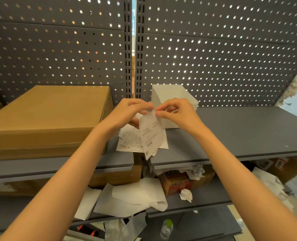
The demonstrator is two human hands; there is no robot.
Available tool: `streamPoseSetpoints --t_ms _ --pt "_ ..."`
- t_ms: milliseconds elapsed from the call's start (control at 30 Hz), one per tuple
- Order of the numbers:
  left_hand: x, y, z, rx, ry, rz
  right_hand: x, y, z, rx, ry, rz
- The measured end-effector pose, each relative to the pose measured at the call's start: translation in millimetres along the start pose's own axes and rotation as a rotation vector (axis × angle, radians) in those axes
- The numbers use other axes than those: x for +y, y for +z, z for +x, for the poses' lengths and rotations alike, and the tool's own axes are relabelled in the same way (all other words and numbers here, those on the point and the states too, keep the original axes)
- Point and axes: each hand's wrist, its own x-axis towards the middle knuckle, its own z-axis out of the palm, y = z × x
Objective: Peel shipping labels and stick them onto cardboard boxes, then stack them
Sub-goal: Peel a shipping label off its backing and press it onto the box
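Observation:
A white shipping label (151,134) with printed text hangs in the air above the grey shelf (240,133). My left hand (126,112) and my right hand (177,112) both pinch its top corner, fingertips almost touching. Under it a loose pile of more labels (128,141) lies on the shelf. To the left, two flat brown cardboard boxes (48,117) lie stacked on the shelf.
A white plastic bin (168,94) stands behind my hands against the grey pegboard wall (213,54). On the lower shelf lie peeled backing sheets (135,197), crumpled paper (186,195), an orange carton (175,183) and a brown box. A plastic bottle (166,228) stands below.

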Motion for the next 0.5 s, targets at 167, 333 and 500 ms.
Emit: streamPoseSetpoints --t_ms 167,333,500 --pt "-6.4 2.1 0.3 -0.019 -0.004 0.005 -3.9 3.0 -1.5 0.005 -0.044 0.055" --pt "-12.7 6.3 0.9 -0.12 0.053 0.051 -4.6 4.8 0.8 0.01 -0.048 0.129" --pt "-14.4 10.7 2.0 -0.14 0.07 0.066 -4.0 5.5 1.1 -0.019 -0.06 0.137"
